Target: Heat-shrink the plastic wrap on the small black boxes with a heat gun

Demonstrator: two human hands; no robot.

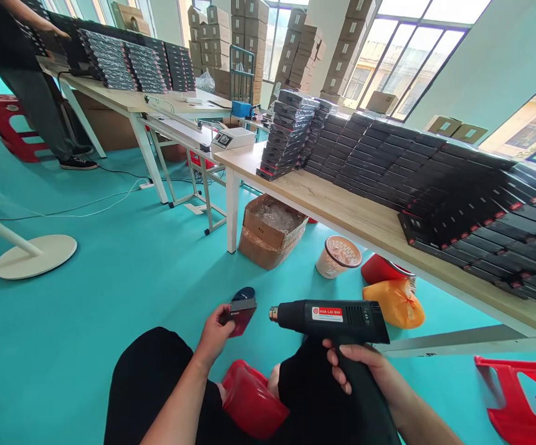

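Observation:
My left hand (215, 335) is closed on the left side of a small box (244, 316), dark red on its broad face with a grey edge on top. It is held tilted above the floor, between my knees. In my right hand (355, 361) is a black heat gun (333, 318) with a red and white label, its fingers wrapped round the handle. The gun's metal nozzle points left at the box, with a short gap between them. Whether the gun is blowing cannot be seen.
To the right a wooden-topped table (328, 185) bears stacked black boxes (388, 154). Below it stand a carton (272, 235), a waste bin (339, 256) and an orange bag (395, 303). A red stool (254, 402) is between my legs. A person (27, 74) stands at the far left table.

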